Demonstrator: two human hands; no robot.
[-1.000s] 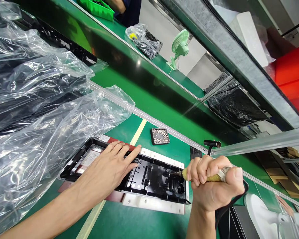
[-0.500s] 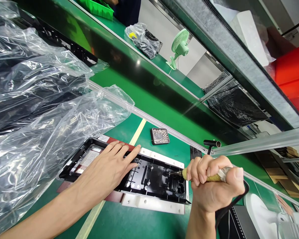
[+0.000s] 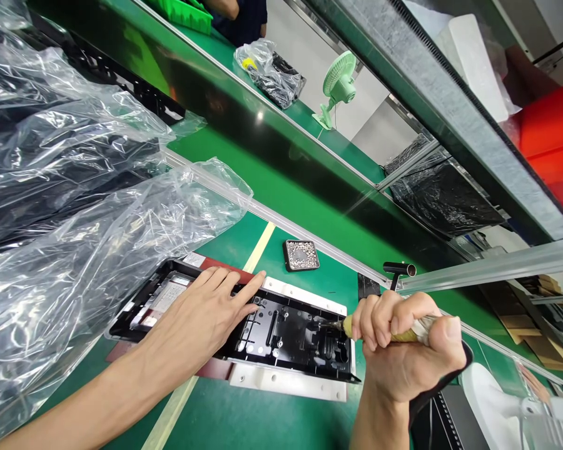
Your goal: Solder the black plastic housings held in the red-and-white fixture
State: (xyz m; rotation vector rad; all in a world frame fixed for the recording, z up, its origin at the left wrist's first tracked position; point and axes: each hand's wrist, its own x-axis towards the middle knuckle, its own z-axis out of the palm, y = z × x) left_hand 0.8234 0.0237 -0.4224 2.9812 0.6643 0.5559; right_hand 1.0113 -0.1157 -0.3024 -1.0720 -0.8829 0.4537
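My left hand (image 3: 204, 312) lies with fingers stretched out across a black plastic housing (image 3: 293, 334), pressing its middle. The housing rests in a fixture with white blocks (image 3: 288, 382) and a brown-red board (image 3: 216, 369). My right hand (image 3: 406, 344) is closed around the yellow handle of a corded soldering iron (image 3: 348, 325). Its thin metal tip reaches into the right part of the housing; whether it touches the plastic I cannot tell. Behind the housing stands a small black tray (image 3: 288, 257) of tiny metal pieces.
Clear plastic bags over black parts (image 3: 98, 250) crowd the left. A metal rail (image 3: 319, 250) runs behind the fixture, with a black tube stand (image 3: 398, 269) at right. A white fan (image 3: 492, 406) sits lower right. Across the green belt are a green fan (image 3: 340, 84) and a person (image 3: 239, 25).
My right hand has tilted very slightly at the wrist, with the iron's tip in about the same place. Left hand and housing stay put. Across the belt, the other person's arm has come further into view.
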